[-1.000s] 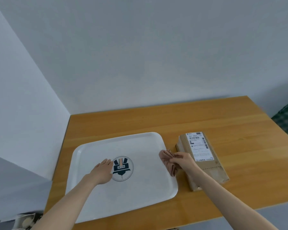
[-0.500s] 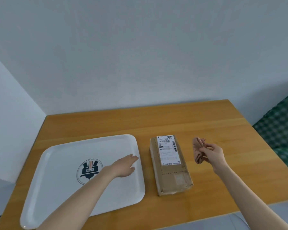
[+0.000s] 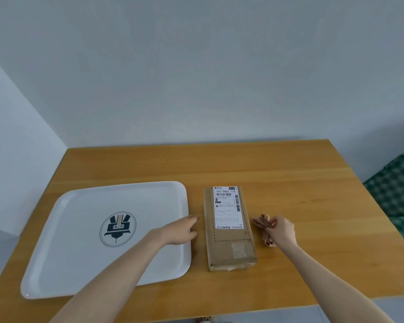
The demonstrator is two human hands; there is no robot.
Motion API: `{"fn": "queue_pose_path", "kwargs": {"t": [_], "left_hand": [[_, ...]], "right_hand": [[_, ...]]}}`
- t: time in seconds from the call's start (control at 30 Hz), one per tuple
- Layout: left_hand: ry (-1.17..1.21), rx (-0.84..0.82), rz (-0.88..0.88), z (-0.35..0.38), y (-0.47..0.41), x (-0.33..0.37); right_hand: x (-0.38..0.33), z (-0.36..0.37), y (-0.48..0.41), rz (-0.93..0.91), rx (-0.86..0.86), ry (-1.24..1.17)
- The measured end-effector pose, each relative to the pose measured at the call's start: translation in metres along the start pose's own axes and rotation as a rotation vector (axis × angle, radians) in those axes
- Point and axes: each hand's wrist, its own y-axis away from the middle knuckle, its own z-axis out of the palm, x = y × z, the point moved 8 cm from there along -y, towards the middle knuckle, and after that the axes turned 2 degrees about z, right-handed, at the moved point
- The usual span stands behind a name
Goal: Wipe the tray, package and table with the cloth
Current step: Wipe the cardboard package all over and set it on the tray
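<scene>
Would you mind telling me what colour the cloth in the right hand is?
The cloth is a brownish pink, seen in the head view.

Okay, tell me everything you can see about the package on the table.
The package is a long, flat brown parcel that looks like kraft paper or card. It lies flat on the wooden table with a white printed barcode label on its far half, a dashed outline and a pale patch near its crumpled near end. It sits between the white tray and the cloth; nothing visibly touches it.
</scene>
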Motion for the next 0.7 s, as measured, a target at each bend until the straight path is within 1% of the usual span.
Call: {"fn": "queue_pose_path", "kwargs": {"t": [0.1, 0.17, 0.23, 0.3, 0.33, 0.37, 0.43, 0.5, 0.63, 0.7], "left_hand": [[0.007, 0.015, -0.040, 0.002, -0.004, 0.001], [0.003, 0.051, -0.092, 0.002, -0.006, 0.000], [0.005, 0.172, -0.149, -0.005, -0.008, 0.001], [0.120, 0.321, -0.176, -0.012, -0.008, 0.006], [0.192, 0.355, -0.182, -0.014, -0.009, 0.009], [0.257, 0.364, -0.173, -0.014, -0.011, 0.014], [0.367, 0.325, -0.154, -0.011, -0.014, 0.022], [0.456, 0.290, -0.136, -0.008, -0.015, 0.029], [0.551, 0.281, -0.135, -0.007, -0.012, 0.038], [0.605, 0.295, -0.147, -0.009, -0.010, 0.036]], "right_hand": [[-0.005, 0.000, 0.001, 0.002, -0.060, 0.051], [-0.020, -0.007, 0.006, -0.070, -0.006, 0.064], [-0.042, -0.010, 0.016, -0.167, 0.016, -0.052], [-0.059, 0.003, 0.027, -0.211, -0.086, -0.153], [-0.065, 0.009, 0.032, -0.213, -0.144, -0.181], [-0.070, 0.015, 0.035, -0.193, -0.186, -0.222], [-0.075, 0.018, 0.046, -0.076, -0.285, -0.364], [-0.076, 0.023, 0.051, -0.014, -0.355, -0.438], [-0.081, 0.033, 0.054, -0.005, -0.393, -0.507], [-0.086, 0.034, 0.056, -0.030, -0.402, -0.538]]}}
